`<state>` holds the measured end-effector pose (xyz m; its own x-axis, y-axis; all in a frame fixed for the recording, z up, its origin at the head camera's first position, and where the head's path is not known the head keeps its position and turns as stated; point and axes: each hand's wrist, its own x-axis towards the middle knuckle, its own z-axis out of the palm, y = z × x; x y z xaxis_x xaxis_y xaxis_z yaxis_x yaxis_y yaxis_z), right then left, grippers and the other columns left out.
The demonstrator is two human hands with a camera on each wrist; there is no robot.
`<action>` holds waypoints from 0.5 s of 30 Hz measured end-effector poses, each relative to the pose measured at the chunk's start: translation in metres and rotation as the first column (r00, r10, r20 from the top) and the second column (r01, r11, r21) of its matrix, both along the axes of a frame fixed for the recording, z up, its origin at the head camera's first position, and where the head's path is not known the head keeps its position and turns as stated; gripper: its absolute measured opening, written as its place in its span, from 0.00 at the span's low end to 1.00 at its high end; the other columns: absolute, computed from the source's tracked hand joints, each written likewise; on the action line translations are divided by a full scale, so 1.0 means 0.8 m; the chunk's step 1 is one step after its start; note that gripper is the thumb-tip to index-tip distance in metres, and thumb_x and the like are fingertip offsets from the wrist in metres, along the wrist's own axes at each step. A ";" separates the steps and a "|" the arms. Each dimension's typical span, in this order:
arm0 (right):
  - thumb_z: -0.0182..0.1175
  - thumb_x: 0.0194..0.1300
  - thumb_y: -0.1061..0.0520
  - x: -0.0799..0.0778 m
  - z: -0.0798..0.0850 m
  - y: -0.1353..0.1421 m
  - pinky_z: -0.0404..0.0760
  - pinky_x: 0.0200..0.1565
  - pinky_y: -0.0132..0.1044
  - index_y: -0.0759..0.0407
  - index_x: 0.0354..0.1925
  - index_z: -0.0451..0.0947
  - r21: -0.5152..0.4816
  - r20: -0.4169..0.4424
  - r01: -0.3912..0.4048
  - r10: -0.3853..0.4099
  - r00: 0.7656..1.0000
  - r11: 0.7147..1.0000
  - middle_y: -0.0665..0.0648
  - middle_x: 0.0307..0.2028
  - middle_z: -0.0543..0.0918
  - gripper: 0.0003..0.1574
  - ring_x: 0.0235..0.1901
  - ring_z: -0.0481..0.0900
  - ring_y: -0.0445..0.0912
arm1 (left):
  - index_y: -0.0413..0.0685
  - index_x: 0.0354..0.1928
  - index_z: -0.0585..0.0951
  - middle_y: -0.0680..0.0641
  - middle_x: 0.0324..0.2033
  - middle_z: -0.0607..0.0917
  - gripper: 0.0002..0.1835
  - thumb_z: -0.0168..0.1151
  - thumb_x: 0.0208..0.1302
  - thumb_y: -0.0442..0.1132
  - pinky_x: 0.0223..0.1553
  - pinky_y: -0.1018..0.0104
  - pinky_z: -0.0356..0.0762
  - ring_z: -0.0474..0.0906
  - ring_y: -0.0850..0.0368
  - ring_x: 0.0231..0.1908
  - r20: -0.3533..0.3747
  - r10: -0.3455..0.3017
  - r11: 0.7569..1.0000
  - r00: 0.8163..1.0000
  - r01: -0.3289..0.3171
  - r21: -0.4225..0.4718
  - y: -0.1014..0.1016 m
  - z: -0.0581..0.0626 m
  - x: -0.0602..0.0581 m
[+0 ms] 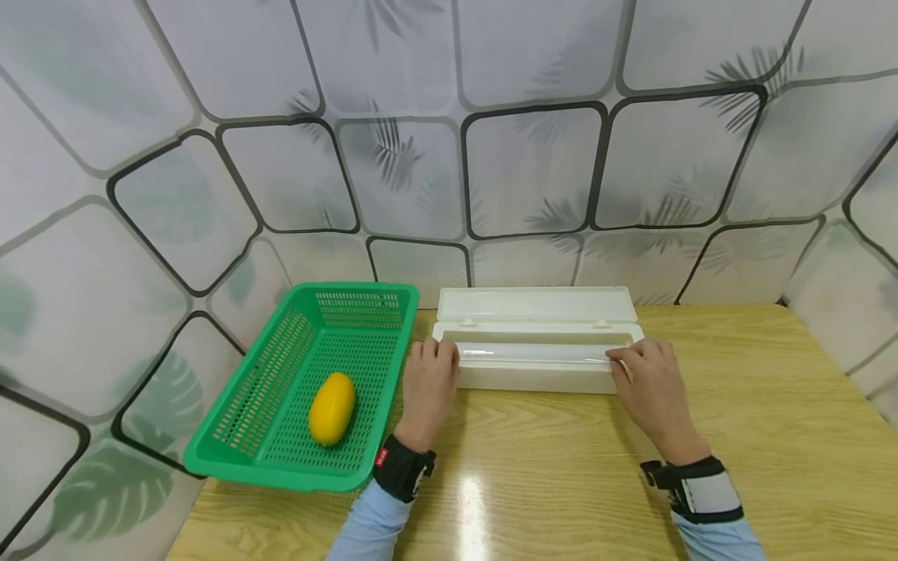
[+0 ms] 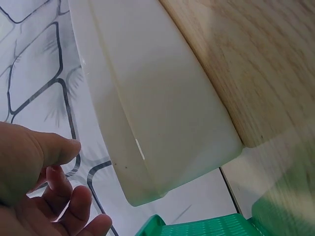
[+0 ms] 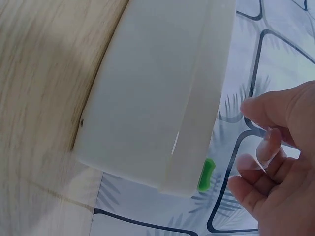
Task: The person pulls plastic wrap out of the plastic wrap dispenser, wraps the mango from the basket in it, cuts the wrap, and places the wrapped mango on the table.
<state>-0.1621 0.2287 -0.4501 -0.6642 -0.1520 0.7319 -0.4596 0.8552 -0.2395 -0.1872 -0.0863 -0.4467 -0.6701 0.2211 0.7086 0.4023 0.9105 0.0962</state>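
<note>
A long white cling film box [image 1: 540, 378] stands on the table with its lid [image 1: 536, 304] tipped back against the wall side. Inside lies a shiny roll of clear plastic wrap [image 1: 533, 353]. At the box's left end, my left hand [image 1: 431, 382] has curled fingers and pinches the wrap's left side; the film there is hard to make out. My right hand [image 1: 652, 386] pinches the wrap at the right end, where a thin clear edge stretches to the fingertips. Both wrist views show the box's front face, with the curled fingers [image 2: 56, 187] and right-hand fingers [image 3: 248, 177] above it.
Left of the box is a green plastic basket [image 1: 403, 366] with a smooth yellow fruit [image 1: 332, 409], mango-like, lying inside. A small green piece [image 3: 206, 174] sits at the box's right end. Patterned wall covering [image 1: 533, 171] rises behind the wooden table [image 1: 547, 475].
</note>
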 end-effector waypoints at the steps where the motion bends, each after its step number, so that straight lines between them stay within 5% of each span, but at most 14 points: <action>1: 0.71 0.48 0.74 0.000 0.001 0.000 0.65 0.35 0.49 0.69 0.33 0.84 -0.004 0.004 0.004 -0.004 1.000 1.000 0.61 0.25 0.71 0.11 0.30 0.66 0.59 | 0.45 0.32 0.72 0.45 0.27 0.73 0.13 0.71 0.59 0.32 0.27 0.62 0.68 0.69 0.48 0.28 -0.009 -0.001 1.000 1.000 0.001 0.001 0.000 0.001 0.000; 15: 0.71 0.48 0.75 0.004 0.011 0.005 0.72 0.47 0.60 0.69 0.36 0.87 -0.024 0.054 0.003 -0.002 0.999 1.000 0.70 0.41 0.81 0.13 0.43 0.73 0.67 | 0.46 0.36 0.79 0.45 0.29 0.76 0.09 0.72 0.59 0.33 0.29 0.61 0.72 0.72 0.47 0.31 0.007 -0.004 1.000 1.000 0.004 0.028 0.001 0.004 0.004</action>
<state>-0.1591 0.2328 -0.4417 -0.7032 -0.1332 0.6984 -0.4434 0.8500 -0.2843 -0.1839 -0.0852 -0.4433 -0.6744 0.2041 0.7096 0.4048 0.9060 0.1241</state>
